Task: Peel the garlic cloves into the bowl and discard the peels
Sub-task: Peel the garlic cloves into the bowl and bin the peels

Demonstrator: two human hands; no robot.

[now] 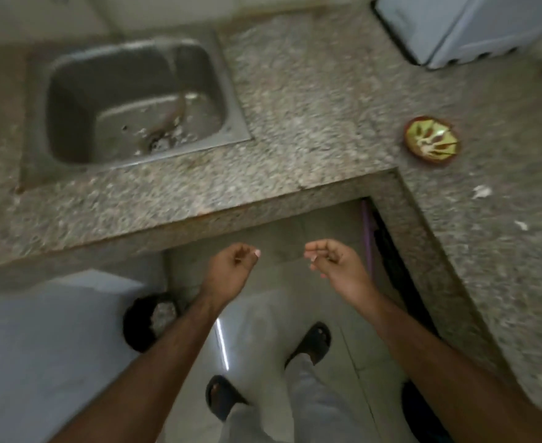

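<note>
1. Your left hand (231, 266) hangs over the floor (279, 231), just short of the table's front edge; its fingers are curled in on themselves, and the blur hides whether that grip holds anything.
2. Your right hand (335, 262) is level with it and a little apart, palm turned inward; the fingers curl loosely, and something small and pale shows at the fingertips — a peel or just fingernails, you cannot tell which.
3. The bowl (432, 141) sits on the right wing of the L-shaped table (311, 100), well apart from both hands; it is brown-rimmed with a yellow-green inside, and pale pieces lie in it, too blurred to name surely.
4. Two small white scraps (481, 191) lie on the table nearer you than the bowl, beside the inner corner.
5. The metal sink (129, 100) is set in the table's left stretch, with bits of debris round its drain.
6. A dark round bin (150, 321) stands on the floor under your left forearm; your feet are in dark sandals (311, 342) on the pale tiles.
7. A white appliance (468, 27) fills the far right corner of the table.
</note>
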